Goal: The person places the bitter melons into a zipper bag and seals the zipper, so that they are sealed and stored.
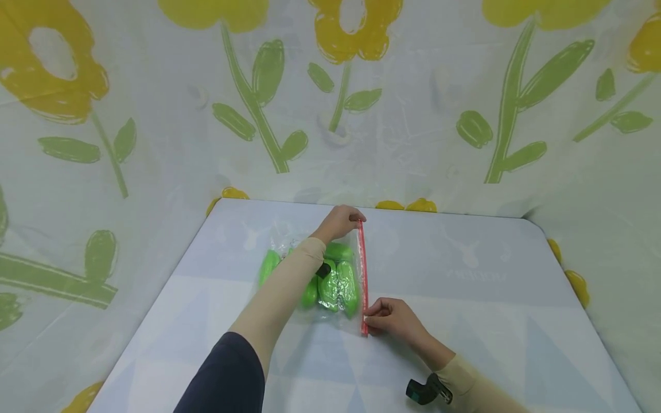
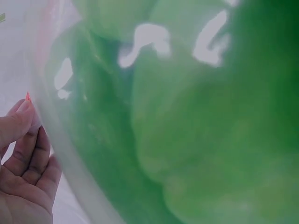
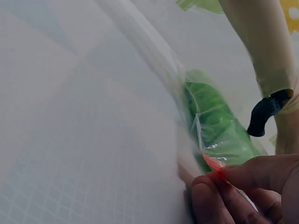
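Observation:
A clear zip-lock bag (image 1: pixel 357 246) with a red zip strip (image 1: pixel 364 275) along its right side lies on the table. Inside it are several bright green, elongated objects (image 1: pixel 348 287), seen through shiny plastic. My left hand (image 1: pixel 338 222) reaches over the bag and pinches the strip's far end; in the left wrist view, a red tip shows at its thumb. At the near end, my right hand (image 1: pixel 392 321) pinches the strip's corner between thumb and fingers, as the right wrist view shows with the red corner (image 3: pixel 215 163). The left forearm hides part of the bag.
The white table (image 1: pixel 454 355) has pale blue and grey shapes printed on it. Behind and beside it hangs a cloth (image 1: pixel 403 143) with yellow flowers and green leaves. A dark wrist camera (image 1: pixel 428 390) sits on the right sleeve.

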Demonstrator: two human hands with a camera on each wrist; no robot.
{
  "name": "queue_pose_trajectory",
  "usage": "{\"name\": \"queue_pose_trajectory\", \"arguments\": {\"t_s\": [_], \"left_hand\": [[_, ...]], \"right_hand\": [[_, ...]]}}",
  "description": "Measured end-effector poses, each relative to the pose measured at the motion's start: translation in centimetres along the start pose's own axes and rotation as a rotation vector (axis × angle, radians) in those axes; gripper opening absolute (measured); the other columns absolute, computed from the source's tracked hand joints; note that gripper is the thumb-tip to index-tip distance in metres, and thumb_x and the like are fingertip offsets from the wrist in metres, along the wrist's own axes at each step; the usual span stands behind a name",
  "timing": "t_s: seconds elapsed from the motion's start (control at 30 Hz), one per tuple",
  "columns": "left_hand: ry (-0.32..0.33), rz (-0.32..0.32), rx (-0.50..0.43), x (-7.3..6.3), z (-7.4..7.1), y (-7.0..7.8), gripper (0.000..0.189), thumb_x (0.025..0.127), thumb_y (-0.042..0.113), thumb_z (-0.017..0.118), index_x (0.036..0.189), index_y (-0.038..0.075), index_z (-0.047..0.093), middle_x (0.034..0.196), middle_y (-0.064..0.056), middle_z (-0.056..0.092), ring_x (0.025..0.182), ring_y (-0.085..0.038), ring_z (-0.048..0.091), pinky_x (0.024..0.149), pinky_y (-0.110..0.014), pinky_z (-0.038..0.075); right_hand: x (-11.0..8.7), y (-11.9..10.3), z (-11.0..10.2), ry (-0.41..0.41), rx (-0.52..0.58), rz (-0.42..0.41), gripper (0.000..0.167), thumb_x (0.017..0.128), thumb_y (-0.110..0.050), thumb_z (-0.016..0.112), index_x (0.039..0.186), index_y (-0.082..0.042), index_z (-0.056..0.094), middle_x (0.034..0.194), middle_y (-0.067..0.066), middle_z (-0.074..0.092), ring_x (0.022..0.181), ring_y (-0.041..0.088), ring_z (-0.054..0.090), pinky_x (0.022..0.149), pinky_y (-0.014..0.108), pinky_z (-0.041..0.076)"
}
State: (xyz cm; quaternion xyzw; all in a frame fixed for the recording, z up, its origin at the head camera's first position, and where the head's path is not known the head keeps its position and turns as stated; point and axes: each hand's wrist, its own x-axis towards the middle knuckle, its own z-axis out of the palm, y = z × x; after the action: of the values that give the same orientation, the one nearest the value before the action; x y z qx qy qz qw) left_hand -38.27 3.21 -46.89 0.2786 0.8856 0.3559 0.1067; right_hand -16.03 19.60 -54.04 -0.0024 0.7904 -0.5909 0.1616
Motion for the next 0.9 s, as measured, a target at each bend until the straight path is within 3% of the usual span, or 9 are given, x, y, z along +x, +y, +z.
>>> {"name": "queue_pose_trajectory", "arguments": {"t_s": [0.5, 0.7, 0.9], "left_hand": [[-0.008, -0.031, -0.003, -0.1, 0.2, -0.1, 0.026, 0.100, 0.006, 0.064, 0.125, 0.002, 0.071, 0.122, -0.010, 0.071, 0.116, -0.024, 0.064, 0.098, -0.034, 0.053], [-0.019, -0.022, -0.005, -0.2, 0.6, -0.1, 0.029, 0.101, 0.007, 0.063, 0.129, 0.003, 0.068, 0.120, -0.010, 0.072, 0.115, -0.022, 0.065, 0.097, -0.033, 0.053], [-0.019, 0.009, 0.029, -0.8, 0.6, 0.2, 0.036, 0.102, 0.011, 0.062, 0.137, 0.002, 0.062, 0.131, -0.012, 0.066, 0.124, -0.026, 0.059, 0.105, -0.037, 0.048]], "right_hand": [[-0.6, -0.6, -0.3, -0.021, -0.093, -0.040, 0.015, 0.089, -0.015, 0.077, 0.098, -0.004, 0.072, 0.082, 0.004, 0.073, 0.070, 0.019, 0.068, 0.063, 0.033, 0.058], [-0.4, -0.4, -1.1, 0.019, -0.108, -0.056, 0.014, 0.092, -0.016, 0.075, 0.101, -0.006, 0.073, 0.082, 0.004, 0.071, 0.073, 0.019, 0.066, 0.064, 0.031, 0.057], [0.0, -0.2, -2.0, 0.074, -0.117, -0.065, 0.015, 0.094, -0.016, 0.073, 0.104, -0.005, 0.072, 0.083, 0.004, 0.071, 0.075, 0.019, 0.067, 0.065, 0.031, 0.057]]}}
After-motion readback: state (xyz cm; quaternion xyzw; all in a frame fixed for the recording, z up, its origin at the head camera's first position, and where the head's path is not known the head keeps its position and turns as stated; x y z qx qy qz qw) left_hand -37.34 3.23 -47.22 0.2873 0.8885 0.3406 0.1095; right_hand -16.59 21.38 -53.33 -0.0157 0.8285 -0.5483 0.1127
